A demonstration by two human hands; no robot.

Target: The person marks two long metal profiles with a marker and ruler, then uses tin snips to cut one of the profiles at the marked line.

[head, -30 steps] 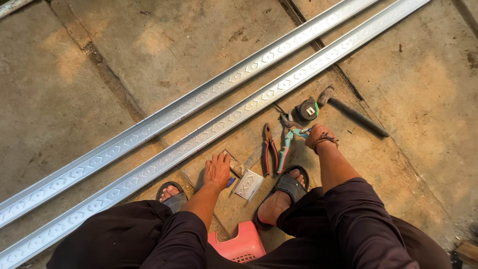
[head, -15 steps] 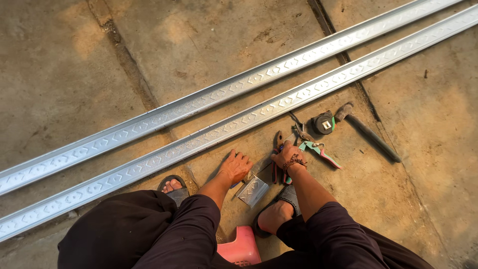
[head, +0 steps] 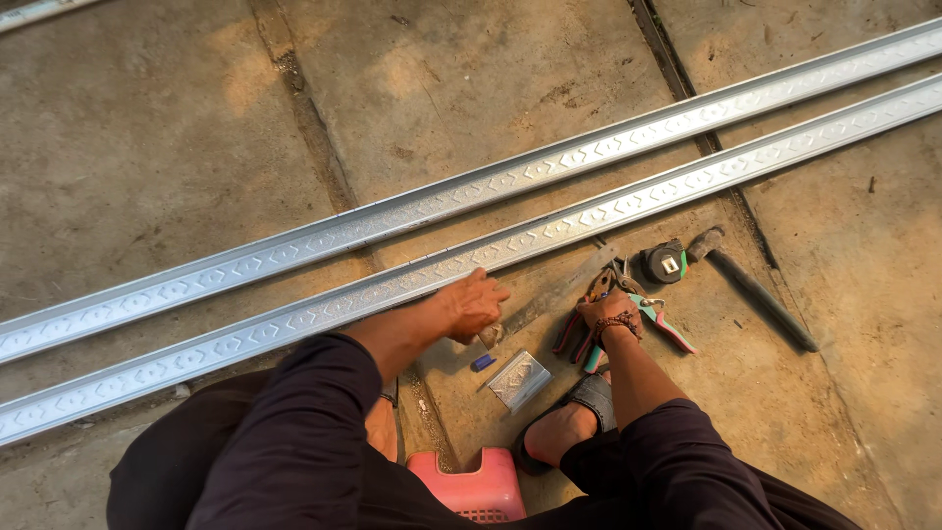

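Rails: two, long, silver, embossed with a diamond pattern, lying side by side on the concrete floor (head: 177, 128) and running from the lower left of the frame to the upper right. The far rail (head: 412, 211) lies above the near rail (head: 294, 316); a narrow strip of floor shows between them.

Hands: two. The left hand (head: 473, 306), just below centre, rests at the lower edge of the near rail with fingers curled; whether it grips anything cannot be told. The right hand (head: 610, 312), right of centre, is closed down on the snips (head: 589, 339) lying on the floor.

Snips: two pairs, overlapping. One has red handles, under the right hand; the other pair (head: 669, 329) has teal and pink handles and lies just to its right.

Tape measure (head: 665, 262): one, dark and round, above and to the right of the snips.

Hammer (head: 756, 290): one, dark handle slanting toward the lower right, head beside the tape measure.

Offcut (head: 520, 379): one short piece of embossed metal, below the left hand. A small blue item (head: 482, 362) lies just left of it (kind unclear).

Stool (head: 471, 486): one, pink plastic, at the bottom edge between the legs.

Sandal (head: 587, 397): one in view, on the right foot, below the right hand.
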